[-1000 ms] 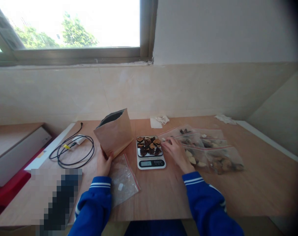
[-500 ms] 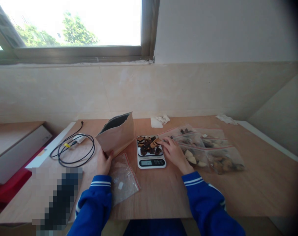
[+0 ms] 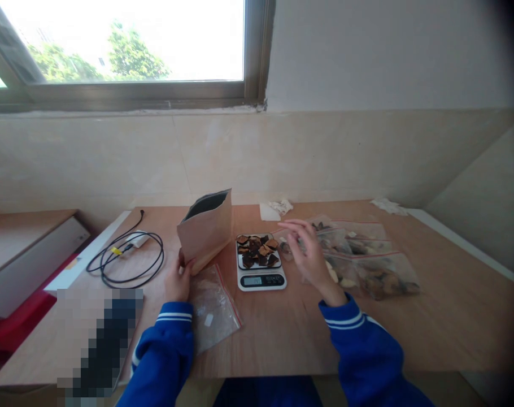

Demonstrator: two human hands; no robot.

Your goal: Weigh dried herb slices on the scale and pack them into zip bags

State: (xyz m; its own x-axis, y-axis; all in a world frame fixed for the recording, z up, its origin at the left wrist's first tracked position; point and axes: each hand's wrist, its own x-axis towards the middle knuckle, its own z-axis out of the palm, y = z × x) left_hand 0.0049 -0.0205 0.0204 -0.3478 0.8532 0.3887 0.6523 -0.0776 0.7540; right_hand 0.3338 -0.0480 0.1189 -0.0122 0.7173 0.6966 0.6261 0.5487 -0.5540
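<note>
Left hand (image 3: pixel 178 280): thumb and fingers pinched closely on the lower left corner of the paper bag
Right hand (image 3: pixel 310 257): fingers loosely extended, thumb apart, nothing seen in its grasp; it is raised just right of the scale, overlapping the filled bags in view
Clear bag (image 3: pixel 218 311): flat on the table (image 3: pixel 282 345) between the forearms, a small white label on it, no slices seen inside
Scale (image 3: pixel 261 281): in the middle, between paper bag and right hand; the display figures are too small to read
Dark slices (image 3: pixel 257 249): spread over the scale's plate, brown and near-black
Paper bag (image 3: pixel 206 234): just left of the scale, standing with a slight tilt, mouth gaping, contents hidden
Filled bags (image 3: pixel 379 277): several, overlapping to the right of the scale, with pieces inside
White paper (image 3: pixel 269 212): at the far edge, beside a crumpled tissue (image 3: pixel 283 207)
Progress: a layer of slices is on the plate; as I judge it, the weighing is well along, while the paper bag has yet to be sealed
Change since the earlier frame: the right hand has lifted away from the slices, and the paper bag sits more upright
</note>
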